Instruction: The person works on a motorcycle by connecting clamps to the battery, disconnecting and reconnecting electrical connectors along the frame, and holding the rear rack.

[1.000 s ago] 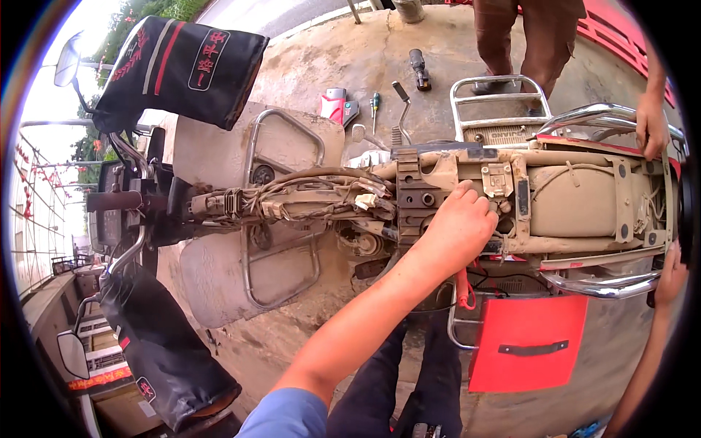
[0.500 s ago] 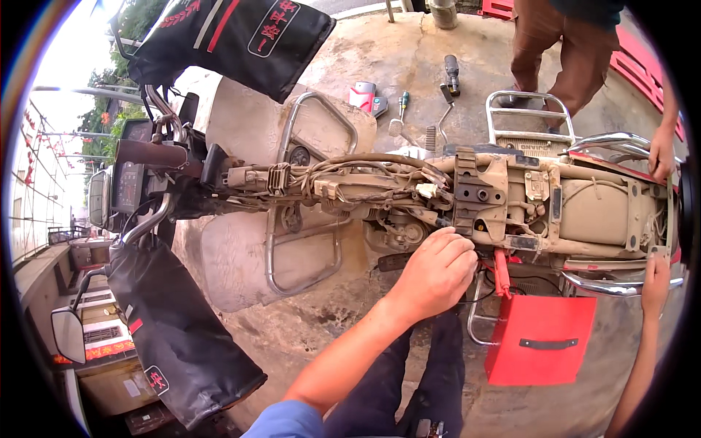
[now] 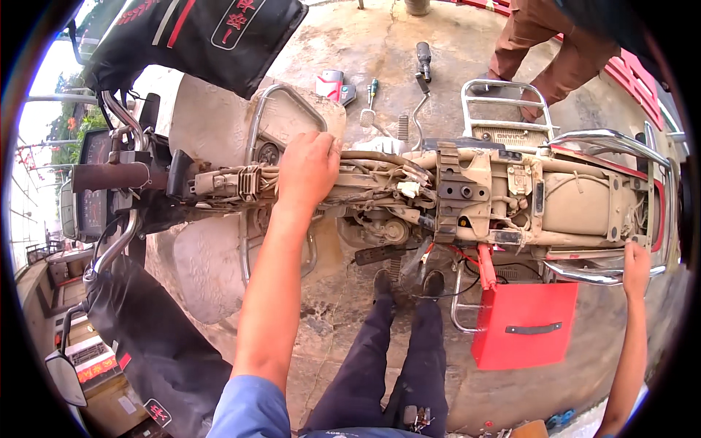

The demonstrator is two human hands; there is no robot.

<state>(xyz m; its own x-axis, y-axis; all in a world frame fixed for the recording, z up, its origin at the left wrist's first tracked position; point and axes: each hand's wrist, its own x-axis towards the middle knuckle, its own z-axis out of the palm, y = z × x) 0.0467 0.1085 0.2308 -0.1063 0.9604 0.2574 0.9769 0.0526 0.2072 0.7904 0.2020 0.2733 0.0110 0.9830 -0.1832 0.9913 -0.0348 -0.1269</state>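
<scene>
stripped motorcycle (image 3: 460, 171), left hand (image 3: 310, 169) at the front stretch, right hand (image 3: 634, 271) at the rear near corner

markings: the far black hand cover (image 3: 197, 36) bears red characters in a pale outline, with a red and a light stripe alongside. the near black hand cover (image 3: 161, 336) carries a smaller framed red mark close to its lower corner and a short red patch. raised lettering runs along the footrest plate (image 3: 511, 136) beyond the frame's far edge. a red strip with characters (image 3: 95, 371) shows in the lower left background.

position: the motorcycle lies across the view, handlebar end to the person's left, its bare, dusty frame (image 3: 569, 239) reaching to the chromed rear rail (image 3: 668, 197). it sits directly under the left hand and just beyond the right fingertips.

grip: left fingers are bent and close together above the front part of the wire bundle (image 3: 365, 160); the hand hides what is below, so cannot tell whether it is clamped. right fingers are curled at the frame's rear near corner; cannot tell whether they close on the edge or only rest there.

surroundings: a red box (image 3: 526, 325) with a dark strap and a red clamp (image 3: 487, 264) are by the frame's near edge. off the far edge, a screwdriver (image 3: 373, 91) is on the concrete.
</scene>
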